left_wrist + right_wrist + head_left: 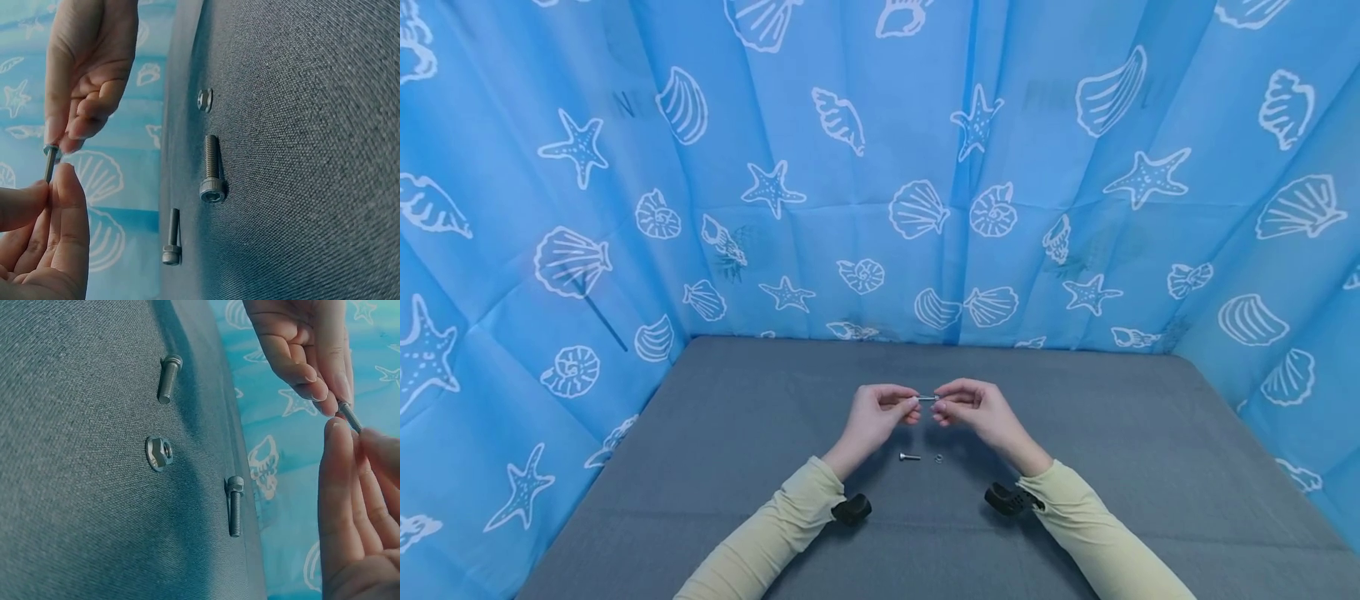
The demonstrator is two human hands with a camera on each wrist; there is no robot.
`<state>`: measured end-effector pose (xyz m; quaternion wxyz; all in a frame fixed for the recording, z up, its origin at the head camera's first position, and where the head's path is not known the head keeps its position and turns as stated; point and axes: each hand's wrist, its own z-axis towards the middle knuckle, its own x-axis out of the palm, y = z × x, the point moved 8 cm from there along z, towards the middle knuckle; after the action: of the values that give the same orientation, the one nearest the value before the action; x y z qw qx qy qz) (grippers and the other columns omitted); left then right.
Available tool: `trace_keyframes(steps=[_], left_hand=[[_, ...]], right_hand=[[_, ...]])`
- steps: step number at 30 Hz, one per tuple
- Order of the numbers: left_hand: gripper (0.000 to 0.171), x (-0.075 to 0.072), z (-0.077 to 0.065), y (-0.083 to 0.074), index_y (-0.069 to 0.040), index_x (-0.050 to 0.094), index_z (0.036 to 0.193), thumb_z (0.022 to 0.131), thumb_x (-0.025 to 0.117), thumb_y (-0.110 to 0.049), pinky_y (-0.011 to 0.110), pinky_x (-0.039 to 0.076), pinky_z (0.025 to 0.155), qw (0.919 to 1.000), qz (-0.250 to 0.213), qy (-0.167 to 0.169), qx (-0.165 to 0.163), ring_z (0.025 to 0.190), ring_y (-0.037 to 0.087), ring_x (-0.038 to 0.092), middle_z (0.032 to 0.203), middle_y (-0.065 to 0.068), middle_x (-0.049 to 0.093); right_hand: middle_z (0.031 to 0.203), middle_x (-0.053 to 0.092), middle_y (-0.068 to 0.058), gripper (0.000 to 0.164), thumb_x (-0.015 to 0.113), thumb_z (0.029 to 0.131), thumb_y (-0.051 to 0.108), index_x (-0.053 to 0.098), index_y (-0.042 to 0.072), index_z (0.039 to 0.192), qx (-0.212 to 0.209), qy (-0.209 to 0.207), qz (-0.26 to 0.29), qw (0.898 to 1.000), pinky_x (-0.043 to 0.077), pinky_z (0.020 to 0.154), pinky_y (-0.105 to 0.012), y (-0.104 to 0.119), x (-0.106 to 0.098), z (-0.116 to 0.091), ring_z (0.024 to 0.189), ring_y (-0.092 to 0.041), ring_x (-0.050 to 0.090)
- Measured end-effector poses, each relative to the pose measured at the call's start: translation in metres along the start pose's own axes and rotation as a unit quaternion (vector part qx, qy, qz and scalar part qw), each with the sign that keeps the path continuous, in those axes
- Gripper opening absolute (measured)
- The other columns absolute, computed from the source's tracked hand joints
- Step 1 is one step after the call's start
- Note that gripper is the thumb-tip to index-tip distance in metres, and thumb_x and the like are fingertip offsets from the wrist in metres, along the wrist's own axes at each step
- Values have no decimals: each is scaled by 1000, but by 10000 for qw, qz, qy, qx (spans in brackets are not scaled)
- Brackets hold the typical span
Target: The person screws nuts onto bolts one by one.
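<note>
Between finger and thumb my left hand (880, 414) pinches a thin metal bolt (50, 167), held above the table and lying roughly level. My right hand (976, 410) meets it from the other side, pinching a small flanged nut (51, 150) at the bolt's end; its fingertips partly hide that nut. Below the hands, a socket-head bolt (910, 457) lies on the cloth, its head to the left. Just right of it sits a loose flange nut (938, 458). Farther off, a second bolt (235, 506) shows in both wrist views, hidden in the head view.
Grey cloth covers the table (775, 417). A blue curtain (865, 250) with white shells and starfish hangs along the back and both sides. Black devices are worn at the left wrist (852, 509) and the right wrist (1003, 498), below pale yellow sleeves.
</note>
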<state>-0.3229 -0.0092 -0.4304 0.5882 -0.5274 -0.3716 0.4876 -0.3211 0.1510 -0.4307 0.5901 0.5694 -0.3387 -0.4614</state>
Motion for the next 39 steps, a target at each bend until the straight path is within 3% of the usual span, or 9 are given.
trace_keyframes(steps=[5, 12, 19, 25, 32, 39], left_hand=[[20, 0, 0, 0, 9, 68, 104, 90, 66, -6, 43, 58, 72, 10000, 6, 9, 85, 73, 23, 70, 85, 17, 71], [23, -2, 1, 3, 11, 66, 106, 90, 65, -5, 46, 57, 74, 9999, -68, -39, -70, 75, 25, 70, 89, 23, 69], [22, -2, 1, 4, 11, 66, 105, 91, 65, -5, 46, 57, 74, 10000, -70, -33, -33, 73, 21, 70, 85, 18, 70], [22, -2, -1, 6, 11, 66, 106, 91, 65, -5, 46, 57, 75, 9999, -89, -29, -133, 73, 20, 70, 83, 13, 71], [22, -1, -1, 7, 12, 66, 106, 91, 65, -3, 46, 57, 75, 9998, -102, -24, -159, 74, 23, 70, 88, 23, 69], [19, -2, -1, 3, 8, 68, 104, 91, 65, -4, 47, 56, 76, 9998, -7, -70, -161, 74, 21, 70, 86, 17, 70]], right_hand=[[97, 64, -31, 38, 61, 96, 17, 56, -16, 114, 174, 12, -72, 9998, 57, 75, -46, -3, 1, 1, 81, -27, 69], [102, 63, -31, 33, 62, 94, 8, 54, -15, 115, 129, -137, 72, 9998, 51, 82, -56, -2, 0, 2, 85, -26, 68], [95, 67, -24, 32, 59, 97, 19, 58, -11, 110, 337, -196, 23, 9992, 58, 72, -38, -4, 3, 1, 81, -26, 68], [101, 63, -32, 30, 60, 95, 6, 54, -14, 116, 97, -128, 216, 9996, 55, 79, -50, 0, 4, 0, 86, -29, 68], [95, 67, -22, 38, 59, 97, 19, 57, -15, 112, 370, -222, -62, 9990, 57, 75, -44, -6, 4, 1, 81, -24, 68], [107, 61, -35, 34, 60, 95, 10, 52, -13, 120, 126, -10, 167, 9998, 50, 83, -57, -3, 6, 0, 88, -27, 68]])
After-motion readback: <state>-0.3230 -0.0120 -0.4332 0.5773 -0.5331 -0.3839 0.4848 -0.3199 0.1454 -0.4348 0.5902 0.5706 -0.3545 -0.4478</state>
